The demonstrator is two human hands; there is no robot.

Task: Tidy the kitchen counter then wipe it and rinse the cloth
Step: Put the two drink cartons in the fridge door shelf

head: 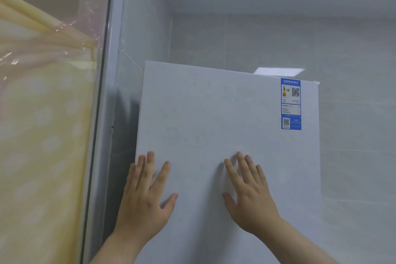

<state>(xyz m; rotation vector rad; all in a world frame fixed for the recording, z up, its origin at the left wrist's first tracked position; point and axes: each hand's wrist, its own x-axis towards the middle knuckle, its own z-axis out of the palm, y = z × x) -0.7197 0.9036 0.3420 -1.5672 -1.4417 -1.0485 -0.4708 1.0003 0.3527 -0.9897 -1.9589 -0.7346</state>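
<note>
Both hands, the left hand (145, 191) and the right hand (248, 195), lay flat and open, fingers spread, pressed against the tall white appliance door (214, 113), probably a refrigerator's, bearing a blue energy label (290, 104) top right. No tabletop or cloth showed.

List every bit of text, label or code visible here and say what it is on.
Blue label, upper right of the white fridge door: header in Chinese characters, too blurred to read reliably.
Same label: a coloured efficiency scale, two QR codes and fine print, all too small to read.
Nothing else carries text.
</note>
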